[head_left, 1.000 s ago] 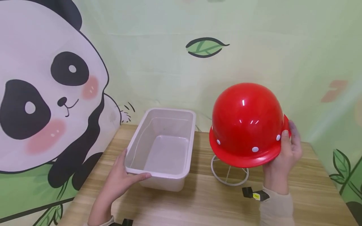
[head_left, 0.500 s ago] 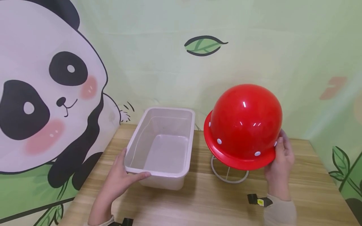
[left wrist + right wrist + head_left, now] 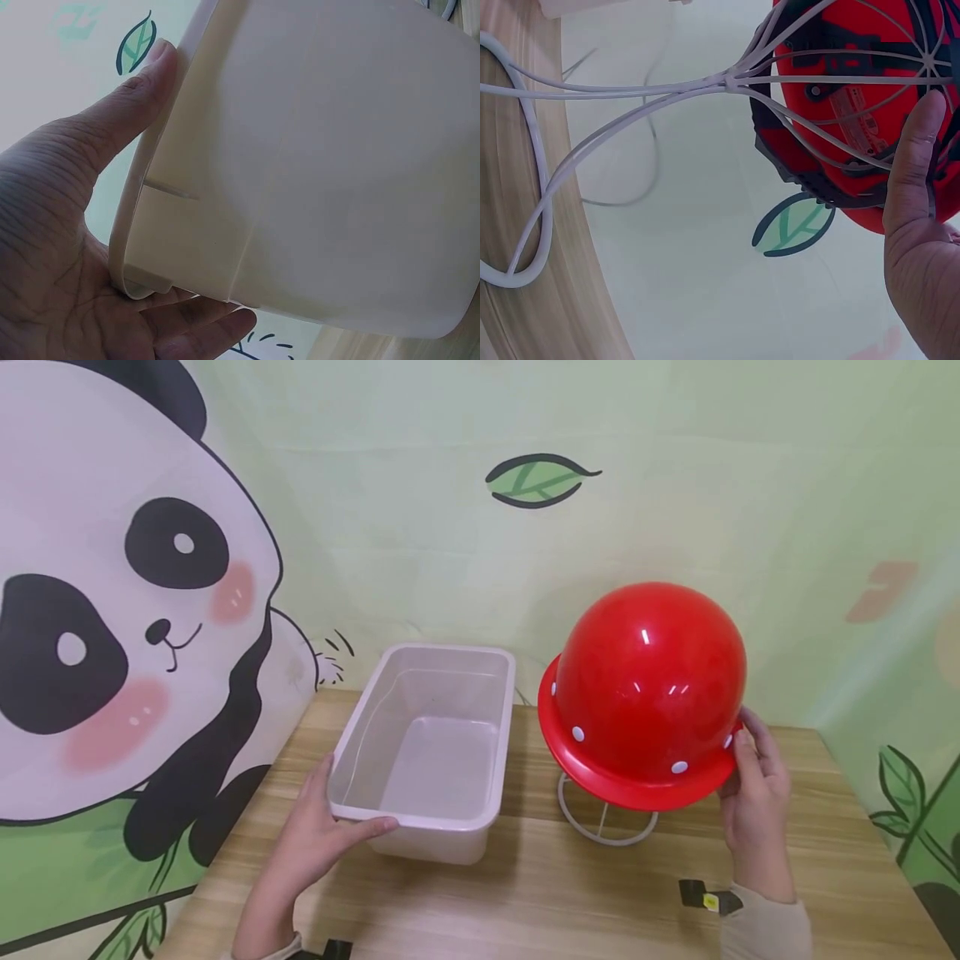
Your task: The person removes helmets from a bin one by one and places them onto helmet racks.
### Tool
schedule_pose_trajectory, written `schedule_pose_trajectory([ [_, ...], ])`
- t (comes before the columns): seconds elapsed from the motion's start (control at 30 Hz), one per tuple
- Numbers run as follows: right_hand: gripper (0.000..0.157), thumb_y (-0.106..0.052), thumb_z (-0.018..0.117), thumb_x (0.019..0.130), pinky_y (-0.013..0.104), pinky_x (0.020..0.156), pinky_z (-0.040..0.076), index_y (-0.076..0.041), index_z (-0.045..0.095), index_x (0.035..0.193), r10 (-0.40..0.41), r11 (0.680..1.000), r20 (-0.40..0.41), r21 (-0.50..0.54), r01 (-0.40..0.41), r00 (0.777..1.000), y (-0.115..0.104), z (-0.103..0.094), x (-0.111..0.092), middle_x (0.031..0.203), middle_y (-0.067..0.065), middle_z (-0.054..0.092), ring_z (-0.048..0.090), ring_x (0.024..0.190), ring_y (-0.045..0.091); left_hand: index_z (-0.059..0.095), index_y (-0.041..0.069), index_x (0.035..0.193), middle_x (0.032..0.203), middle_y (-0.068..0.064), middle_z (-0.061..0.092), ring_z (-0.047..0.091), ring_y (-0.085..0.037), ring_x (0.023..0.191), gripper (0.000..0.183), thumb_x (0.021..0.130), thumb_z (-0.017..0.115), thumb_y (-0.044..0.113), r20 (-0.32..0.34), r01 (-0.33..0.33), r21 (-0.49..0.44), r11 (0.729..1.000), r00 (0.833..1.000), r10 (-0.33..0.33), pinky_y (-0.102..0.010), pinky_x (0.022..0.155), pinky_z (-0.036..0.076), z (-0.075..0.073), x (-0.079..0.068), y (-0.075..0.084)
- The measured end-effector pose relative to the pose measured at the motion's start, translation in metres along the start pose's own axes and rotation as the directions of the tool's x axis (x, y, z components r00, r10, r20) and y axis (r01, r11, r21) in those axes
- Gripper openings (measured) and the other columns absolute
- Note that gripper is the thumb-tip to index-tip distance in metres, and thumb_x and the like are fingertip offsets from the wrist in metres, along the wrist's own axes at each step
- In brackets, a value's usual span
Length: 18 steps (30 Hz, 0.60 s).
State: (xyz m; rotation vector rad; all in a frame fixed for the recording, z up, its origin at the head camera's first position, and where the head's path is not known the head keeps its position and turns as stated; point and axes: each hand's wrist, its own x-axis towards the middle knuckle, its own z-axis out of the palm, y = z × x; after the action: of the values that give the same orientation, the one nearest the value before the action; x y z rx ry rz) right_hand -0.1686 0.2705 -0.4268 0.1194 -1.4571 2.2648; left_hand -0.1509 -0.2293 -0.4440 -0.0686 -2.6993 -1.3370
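A red hard hat [image 3: 652,685] with white studs sits over a white wire stand [image 3: 607,839] on the right half of the table. My right hand [image 3: 757,802] holds the hat at its right edge. In the right wrist view, the stand's wires fan out inside the hat, near its black inner straps, and my thumb [image 3: 915,165] lies at the brim. To the left is an off-white plastic bin [image 3: 501,760] with nothing in it. My left hand [image 3: 311,835] grips its near left corner, thumb over the rim and fingers along the outer side, as the left wrist view shows.
The wooden table [image 3: 570,910] ends at a green backdrop [image 3: 675,510] printed with a panda [image 3: 142,635] and leaves. A gap separates the bin from the stand. Black wrist straps [image 3: 712,900] show at both sleeves.
The hard hat has turned on its stand, and its studs and brim have shifted round. My right hand has moved slightly lower along with it. The left hand and bin have stayed put.
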Motion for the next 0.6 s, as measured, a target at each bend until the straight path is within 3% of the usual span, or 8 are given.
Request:
schedule_pose_trajectory([
  [0.3, 0.045, -0.012, 0.05, 0.106, 0.031, 0.083, 0.054, -0.006, 0.045, 0.15, -0.009, 1.0, 0.008, -0.016, 0.01, 1.0, -0.0006, -0.0004, -0.0009, 0.128, 0.01, 0.064, 0.072, 0.098, 0.016, 0.026, 0.012, 0.158, 0.136, -0.016, 0.047, 0.054, -0.033, 0.117, 0.125, 0.061, 0.094, 0.052, 0.002, -0.031, -0.02, 0.999, 1.0, 0.031, -0.053, 0.098, 0.045, 0.0023, 0.0013, 0.0007],
  [0.43, 0.045, -0.017, 0.05, 0.106, 0.025, 0.082, 0.056, -0.01, 0.046, 0.15, -0.009, 0.985, -0.008, -0.175, 0.007, 1.0, -0.0026, -0.0008, -0.0023, 0.132, 0.007, 0.06, 0.07, 0.101, 0.013, 0.029, 0.013, 0.157, 0.134, -0.015, 0.049, 0.055, -0.033, 0.116, 0.122, 0.061, 0.095, 0.051, 0.0, -0.053, -0.027, 0.998, 0.999, 0.053, -0.052, 0.097, 0.046, 0.0018, 0.0019, 0.0005],
  [0.6, 0.05, -0.027, 0.052, 0.105, 0.018, 0.083, 0.055, -0.02, 0.041, 0.154, 0.025, 0.915, 0.01, -0.403, -0.019, 1.0, -0.0062, -0.0039, -0.0024, 0.139, 0.003, 0.054, 0.063, 0.11, 0.012, 0.03, 0.014, 0.156, 0.133, -0.015, 0.05, 0.054, -0.033, 0.116, 0.121, 0.061, 0.094, 0.051, -0.001, -0.06, -0.016, 0.998, 0.998, 0.06, -0.053, 0.097, 0.045, 0.0005, 0.0011, 0.0006],
])
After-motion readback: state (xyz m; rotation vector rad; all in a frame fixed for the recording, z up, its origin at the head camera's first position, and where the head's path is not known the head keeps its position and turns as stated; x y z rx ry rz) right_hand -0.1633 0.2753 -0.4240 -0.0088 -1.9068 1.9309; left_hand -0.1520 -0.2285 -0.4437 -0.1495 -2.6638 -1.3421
